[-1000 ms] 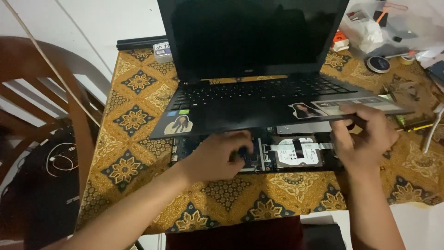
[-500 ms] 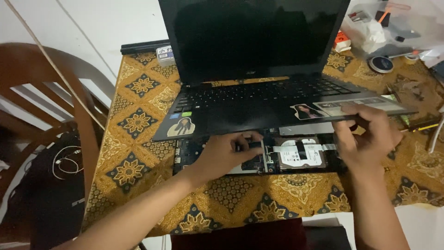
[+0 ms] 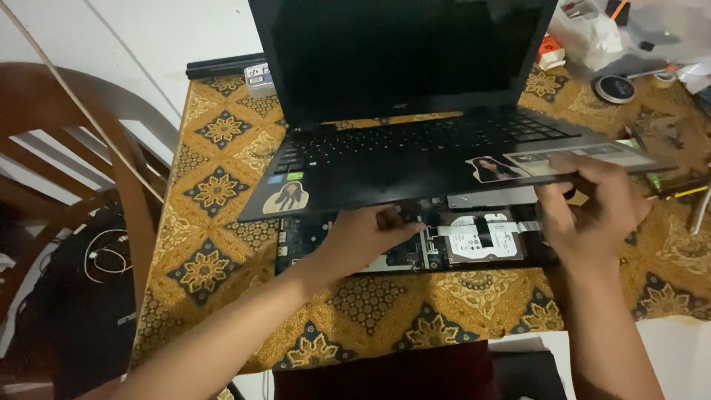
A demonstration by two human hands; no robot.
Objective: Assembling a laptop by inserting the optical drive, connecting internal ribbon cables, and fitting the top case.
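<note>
Laptop's black keyboard cover [image 3: 444, 167] is lifted by the right hand [image 3: 592, 211], fingers pinching its edge; left hand [image 3: 363, 237], open, reaches beneath, likely toward a cable.

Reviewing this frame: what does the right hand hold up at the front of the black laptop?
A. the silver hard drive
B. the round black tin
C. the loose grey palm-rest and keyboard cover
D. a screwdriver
C: the right hand grips the raised front edge of the grey palm-rest and keyboard cover, while the silver hard drive lies exposed beneath it.
</note>
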